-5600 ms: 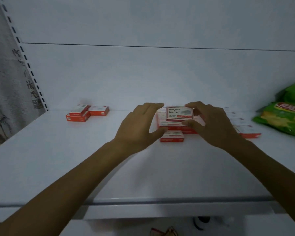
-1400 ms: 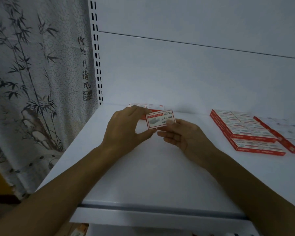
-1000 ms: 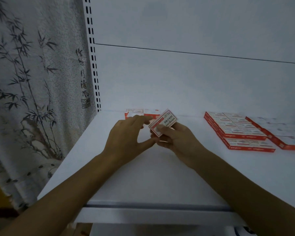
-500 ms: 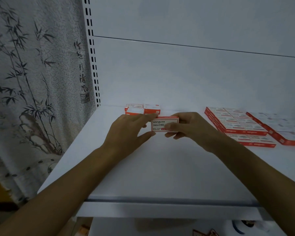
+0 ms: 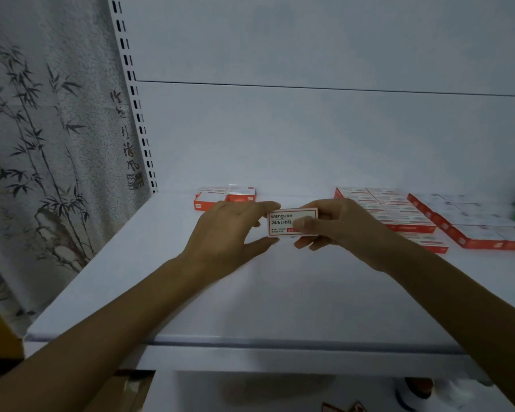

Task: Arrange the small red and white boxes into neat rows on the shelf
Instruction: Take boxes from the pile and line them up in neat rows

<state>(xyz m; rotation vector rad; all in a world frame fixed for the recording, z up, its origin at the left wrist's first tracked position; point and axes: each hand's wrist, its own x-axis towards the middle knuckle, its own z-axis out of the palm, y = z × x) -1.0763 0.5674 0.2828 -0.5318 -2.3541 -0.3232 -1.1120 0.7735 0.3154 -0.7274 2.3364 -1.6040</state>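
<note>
The held box (image 5: pixel 283 223) hangs over the shelf (image 5: pixel 250 292), apparently clear of its surface, with its printed face toward the camera and the lettering the right way up. Both grips pinch it. The left hand (image 5: pixel 232 230) takes the left end between a forefinger on the top edge and the thumb under the bottom corner. The right hand (image 5: pixel 342 227) lays its thumb across the face, fingers curled behind. The step looks to be adding this box to the back-left cluster (image 5: pixel 223 197), which lies just beyond the left hand near the back of the shelf, well apart from the larger block (image 5: pixel 390 212) on the right. To do it well, tip the box flat first and keep its long edge parallel to the shelf's back. Lower it beside a neighbour so the sides touch, and only then loosen the fingers. A last nudge with flat fingertips should square it without disturbing the cluster, whose boxes look loosely overlapped.
</note>
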